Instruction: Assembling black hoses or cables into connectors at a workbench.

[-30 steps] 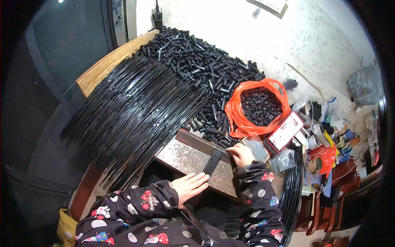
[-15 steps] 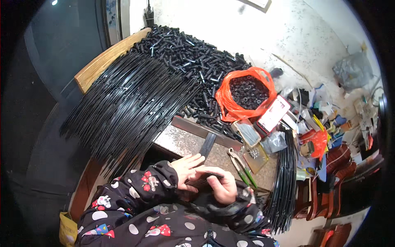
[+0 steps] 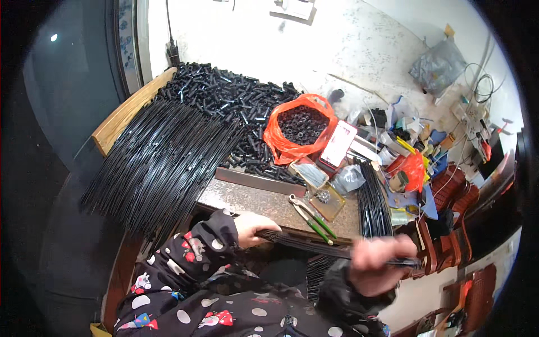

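Observation:
A bundle of thin black rods (image 3: 309, 243) stretches sideways in front of my body, just off the table's near edge. My left hand (image 3: 252, 228) is closed round its left end, thumb on top. Toward the other end, my right hand (image 3: 379, 261) is wrapped round the bundle and smeared by motion; a short length of the rods sticks out past it. Beyond the bundle, pliers with green handles (image 3: 315, 223) lie on the speckled table top (image 3: 241, 201). More black rods (image 3: 317, 275) show below, close to my lap.
A large fan of black rods (image 3: 163, 163) overhangs the left edge, beside heaped black tubes (image 3: 213, 92) and a metal strip (image 3: 258, 181). An orange bag (image 3: 275, 137) of small black parts, a phone (image 3: 339, 140), open boxes (image 3: 309, 171) and another rod stack (image 3: 371, 199) stand right.
My hands have moved apart, the right one swinging out rightward. The rods that lay on the table under my left hand are gone from there; a bundle now spans between both hands.

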A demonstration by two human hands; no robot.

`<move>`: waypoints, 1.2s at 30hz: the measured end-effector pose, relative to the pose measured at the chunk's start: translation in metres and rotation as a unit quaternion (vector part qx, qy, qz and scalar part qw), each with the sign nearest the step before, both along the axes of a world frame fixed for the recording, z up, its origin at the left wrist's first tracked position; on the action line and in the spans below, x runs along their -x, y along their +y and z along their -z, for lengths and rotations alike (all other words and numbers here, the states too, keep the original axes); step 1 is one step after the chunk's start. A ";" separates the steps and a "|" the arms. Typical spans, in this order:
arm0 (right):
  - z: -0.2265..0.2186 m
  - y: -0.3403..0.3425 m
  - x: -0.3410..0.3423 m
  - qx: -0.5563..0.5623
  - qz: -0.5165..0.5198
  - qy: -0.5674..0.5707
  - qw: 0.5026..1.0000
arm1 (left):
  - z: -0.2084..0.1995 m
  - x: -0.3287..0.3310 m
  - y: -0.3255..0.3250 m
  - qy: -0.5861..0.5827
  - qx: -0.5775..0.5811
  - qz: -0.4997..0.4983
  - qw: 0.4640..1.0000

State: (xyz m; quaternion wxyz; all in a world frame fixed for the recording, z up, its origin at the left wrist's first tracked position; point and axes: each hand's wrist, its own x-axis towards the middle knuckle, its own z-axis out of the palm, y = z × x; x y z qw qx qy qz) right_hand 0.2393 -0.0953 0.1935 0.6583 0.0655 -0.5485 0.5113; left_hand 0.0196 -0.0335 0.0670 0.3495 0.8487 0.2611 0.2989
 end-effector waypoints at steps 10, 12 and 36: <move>0.152 0.072 0.094 0.562 -0.069 0.137 0.813 | 0.006 -0.024 0.025 -0.709 0.142 -0.116 0.681; 0.137 0.112 0.065 0.481 0.068 0.224 0.845 | 0.014 -0.050 0.013 -0.737 0.232 -0.126 0.622; 0.211 0.068 0.071 0.432 0.003 -0.224 0.873 | -0.074 0.011 0.022 -0.174 0.253 0.316 0.898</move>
